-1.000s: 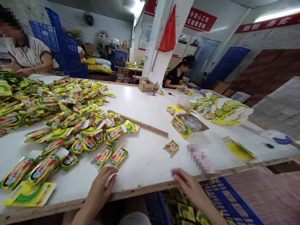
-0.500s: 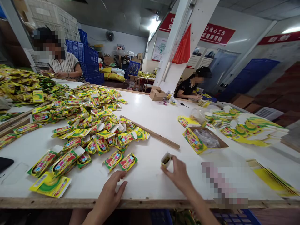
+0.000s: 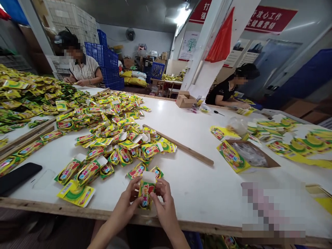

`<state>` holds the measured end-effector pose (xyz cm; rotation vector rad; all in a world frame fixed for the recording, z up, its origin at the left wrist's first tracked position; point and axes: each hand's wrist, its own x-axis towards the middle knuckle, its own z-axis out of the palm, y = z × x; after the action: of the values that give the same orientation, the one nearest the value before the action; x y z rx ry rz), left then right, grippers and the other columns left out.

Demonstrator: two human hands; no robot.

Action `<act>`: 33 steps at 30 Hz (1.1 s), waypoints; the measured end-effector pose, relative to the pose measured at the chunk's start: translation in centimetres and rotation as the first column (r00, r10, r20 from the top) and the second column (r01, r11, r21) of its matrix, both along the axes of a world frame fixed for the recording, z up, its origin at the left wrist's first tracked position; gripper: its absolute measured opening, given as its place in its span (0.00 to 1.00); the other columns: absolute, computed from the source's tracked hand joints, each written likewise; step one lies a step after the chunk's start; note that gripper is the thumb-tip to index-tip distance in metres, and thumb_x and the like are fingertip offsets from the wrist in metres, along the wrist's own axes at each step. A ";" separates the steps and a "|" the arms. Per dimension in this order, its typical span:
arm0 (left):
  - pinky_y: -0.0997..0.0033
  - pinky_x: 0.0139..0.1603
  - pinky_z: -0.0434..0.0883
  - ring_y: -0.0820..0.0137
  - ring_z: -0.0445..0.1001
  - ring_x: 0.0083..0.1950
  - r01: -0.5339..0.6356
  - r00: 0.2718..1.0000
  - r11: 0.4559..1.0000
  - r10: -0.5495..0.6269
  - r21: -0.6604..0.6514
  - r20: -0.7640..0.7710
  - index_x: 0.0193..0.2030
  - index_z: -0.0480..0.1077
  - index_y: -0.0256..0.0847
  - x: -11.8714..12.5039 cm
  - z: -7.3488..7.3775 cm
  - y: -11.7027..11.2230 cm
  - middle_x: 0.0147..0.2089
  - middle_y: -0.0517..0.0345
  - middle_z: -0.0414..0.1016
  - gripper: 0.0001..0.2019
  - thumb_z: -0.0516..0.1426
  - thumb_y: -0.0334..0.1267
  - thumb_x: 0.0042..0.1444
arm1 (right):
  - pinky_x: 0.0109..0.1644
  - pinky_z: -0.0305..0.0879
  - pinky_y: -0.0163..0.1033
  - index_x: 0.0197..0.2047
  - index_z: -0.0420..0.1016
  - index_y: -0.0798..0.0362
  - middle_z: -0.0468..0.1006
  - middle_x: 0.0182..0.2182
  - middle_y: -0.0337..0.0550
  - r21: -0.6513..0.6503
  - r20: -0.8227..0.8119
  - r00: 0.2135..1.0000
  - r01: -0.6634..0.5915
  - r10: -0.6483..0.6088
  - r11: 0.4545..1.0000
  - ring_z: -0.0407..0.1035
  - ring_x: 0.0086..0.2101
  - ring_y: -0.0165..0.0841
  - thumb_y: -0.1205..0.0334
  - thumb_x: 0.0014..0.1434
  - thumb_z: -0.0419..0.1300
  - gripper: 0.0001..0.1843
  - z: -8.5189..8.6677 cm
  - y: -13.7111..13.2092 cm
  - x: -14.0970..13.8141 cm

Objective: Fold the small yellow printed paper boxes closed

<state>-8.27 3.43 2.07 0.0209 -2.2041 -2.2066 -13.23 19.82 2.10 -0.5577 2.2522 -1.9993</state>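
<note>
Between both hands, close to the table's front edge, I hold a small green and yellow printed carton [image 3: 147, 191] with its white end flap raised. My left hand [image 3: 129, 200] grips its left side, the thumb on the front face. On the right side my right hand [image 3: 163, 199] grips it, thumb also pressing the front. Just behind the hands lie two similar cartons, one [image 3: 137, 170] partly covered by my fingers. A flattish yellow carton [image 3: 76, 194] rests to the left, beside several upright-printed cartons [image 3: 89, 170].
A large heap of cartons [image 3: 121, 138] covers the left middle. A wooden strip [image 3: 181, 147] lies across the white table [image 3: 197, 183]. To the right are an open display box [image 3: 233, 160] with clear plastic inside and flat printed card [image 3: 308, 141]. A phone [image 3: 22, 176] lies left. Two people sit opposite.
My right hand has brought the carton left, and my left hand has closed on it too. It now stands with its printed face toward me. The view has turned slightly left.
</note>
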 end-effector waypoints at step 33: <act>0.70 0.40 0.72 0.66 0.75 0.37 -0.237 0.970 0.966 0.230 -0.106 -0.074 0.36 0.74 0.37 -2.3 2.1 0.3 0.35 0.54 0.77 0.11 0.57 0.44 0.57 | 0.35 0.66 0.33 0.33 0.74 0.54 0.77 0.28 0.41 0.132 -0.033 0.998 0.051 -0.047 0.990 0.69 0.30 0.32 0.54 0.61 0.57 0.13 2.5 -2.1 -1.4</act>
<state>-10.52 3.68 4.12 0.1975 -2.1655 -1.9305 -14.63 17.77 4.57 -0.5268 2.4171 -1.8558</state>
